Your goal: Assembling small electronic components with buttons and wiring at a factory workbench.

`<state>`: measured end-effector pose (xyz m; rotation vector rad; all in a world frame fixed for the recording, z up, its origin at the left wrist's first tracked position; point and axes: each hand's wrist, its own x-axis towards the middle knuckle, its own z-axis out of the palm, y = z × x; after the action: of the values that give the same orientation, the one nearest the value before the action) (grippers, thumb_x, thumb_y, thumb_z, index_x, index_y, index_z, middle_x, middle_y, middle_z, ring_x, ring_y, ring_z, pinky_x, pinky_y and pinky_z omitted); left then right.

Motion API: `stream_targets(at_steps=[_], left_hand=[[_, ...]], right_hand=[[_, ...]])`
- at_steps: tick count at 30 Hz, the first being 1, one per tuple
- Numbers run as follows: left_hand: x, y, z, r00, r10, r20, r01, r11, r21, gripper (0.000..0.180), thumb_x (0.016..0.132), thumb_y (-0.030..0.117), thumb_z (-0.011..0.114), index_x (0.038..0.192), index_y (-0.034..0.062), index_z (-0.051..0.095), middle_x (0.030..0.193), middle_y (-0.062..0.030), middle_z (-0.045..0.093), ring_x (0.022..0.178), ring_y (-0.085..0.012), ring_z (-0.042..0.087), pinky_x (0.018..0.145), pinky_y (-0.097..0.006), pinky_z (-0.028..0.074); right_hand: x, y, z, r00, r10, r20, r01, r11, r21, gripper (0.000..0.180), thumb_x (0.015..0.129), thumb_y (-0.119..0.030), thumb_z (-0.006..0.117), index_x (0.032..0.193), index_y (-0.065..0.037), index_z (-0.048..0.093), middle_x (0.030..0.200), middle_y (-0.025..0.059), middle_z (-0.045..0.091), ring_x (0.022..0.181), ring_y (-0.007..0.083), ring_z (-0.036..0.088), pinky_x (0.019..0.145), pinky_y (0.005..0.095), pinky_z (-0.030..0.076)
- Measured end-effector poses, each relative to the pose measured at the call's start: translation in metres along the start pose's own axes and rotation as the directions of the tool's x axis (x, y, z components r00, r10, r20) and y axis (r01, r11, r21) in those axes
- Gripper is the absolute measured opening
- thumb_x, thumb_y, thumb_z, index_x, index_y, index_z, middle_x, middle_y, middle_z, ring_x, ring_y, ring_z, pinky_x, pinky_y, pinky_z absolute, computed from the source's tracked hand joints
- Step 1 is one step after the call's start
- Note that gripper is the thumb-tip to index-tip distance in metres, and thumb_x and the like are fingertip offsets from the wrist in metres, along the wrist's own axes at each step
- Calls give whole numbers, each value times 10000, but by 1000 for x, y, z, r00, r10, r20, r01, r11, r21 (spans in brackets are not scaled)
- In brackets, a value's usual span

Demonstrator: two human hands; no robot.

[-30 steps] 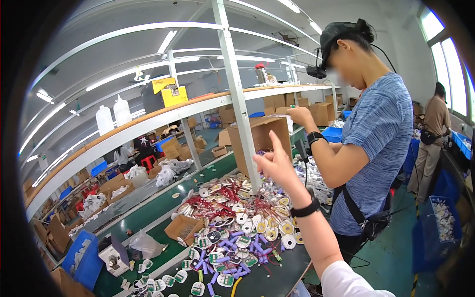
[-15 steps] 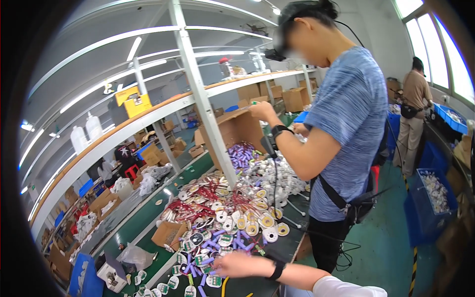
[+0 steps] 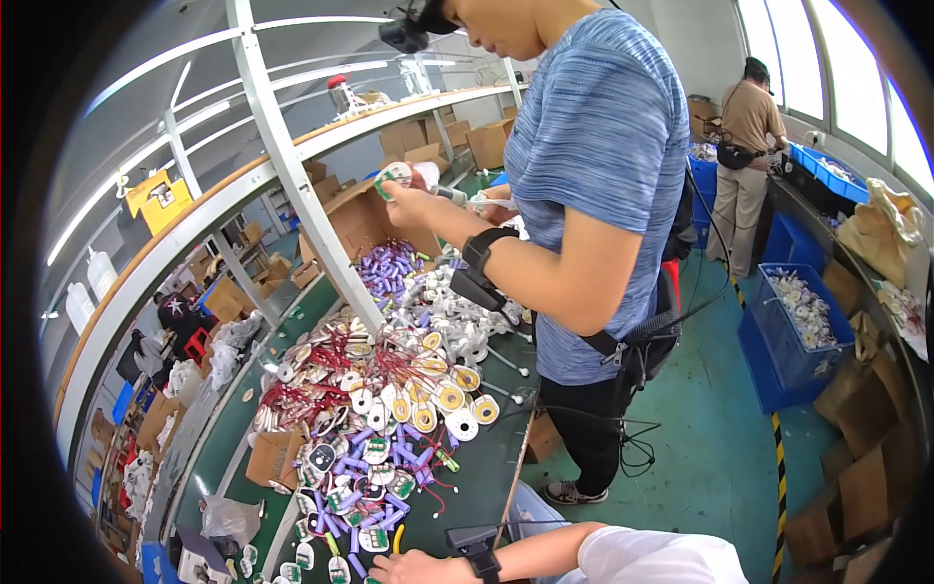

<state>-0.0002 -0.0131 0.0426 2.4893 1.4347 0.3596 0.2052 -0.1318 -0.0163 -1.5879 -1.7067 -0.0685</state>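
Note:
Only one of my arms shows, in a white sleeve (image 3: pixel 662 560) at the bottom edge; I take it for the right. My right hand (image 3: pixel 423 567), with a black wrist device (image 3: pixel 482 562), lies low on the dark green bench (image 3: pixel 486 467), at the near end of a heap of small purple-and-white parts (image 3: pixel 365 482). The frame's edge cuts off its fingers, so any hold is hidden. My left hand is out of view. White and yellow round discs (image 3: pixel 438 399) and red-wired parts (image 3: pixel 321 375) lie further up the bench.
A co-worker in a blue shirt (image 3: pixel 603 175) stands close at the bench's right side, holding a small part (image 3: pixel 394 180) in raised hands. Another person (image 3: pixel 744 146) works at the back right. Blue bins (image 3: pixel 803 326) and cardboard boxes (image 3: pixel 866 487) line the green floor; a white post (image 3: pixel 292 165) rises from the bench.
My hand has dropped from high over the bench to the near pile at the bottom edge. The view has swung closer to the co-worker, who lifts a part.

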Motion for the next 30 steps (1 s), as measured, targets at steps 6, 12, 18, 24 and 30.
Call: stream_targets(at_steps=[6,12,18,24,30], left_hand=[[1,-17,3,995,29,-90,-19,994,103,490,778,306,675,1151,7,562,1105,-236,563,984,-386,523,885,-422,417],[1,-14,-12,996,23,-83,-26,999,-32,393,821,248,628,1087,-39,595,1073,-245,591,909,-371,570,811,-386,459],[10,-31,-6,950,-302,78,311,892,-327,509,943,341,424,1294,-26,413,1220,-207,522,998,-309,562,864,-375,436],[27,-78,30,949,-113,295,299,19,-954,454,944,308,439,1322,58,406,1117,-137,571,985,-318,507,862,-425,384],[-4,1,5,998,-62,26,60,651,-757,342,928,202,473,1162,-40,528,956,-192,600,729,-243,547,661,-321,432]], right_hand=[[-37,0,-89,906,374,-198,-348,925,154,409,807,-312,616,1121,-62,539,692,145,624,657,320,623,573,398,501],[-97,62,-159,717,653,-245,-697,683,-219,340,804,-283,565,976,8,531,621,181,608,594,342,627,520,425,511],[-125,81,-174,678,718,-160,-726,618,-301,287,796,-289,557,821,-5,587,674,190,624,660,340,639,577,430,517],[-97,53,-157,764,642,-61,-623,711,-325,275,830,-345,575,813,-73,612,623,137,609,610,324,620,572,408,502],[-70,44,-112,923,372,-96,-376,926,-30,226,841,-295,565,767,-82,582,618,127,602,604,327,607,531,423,477]])
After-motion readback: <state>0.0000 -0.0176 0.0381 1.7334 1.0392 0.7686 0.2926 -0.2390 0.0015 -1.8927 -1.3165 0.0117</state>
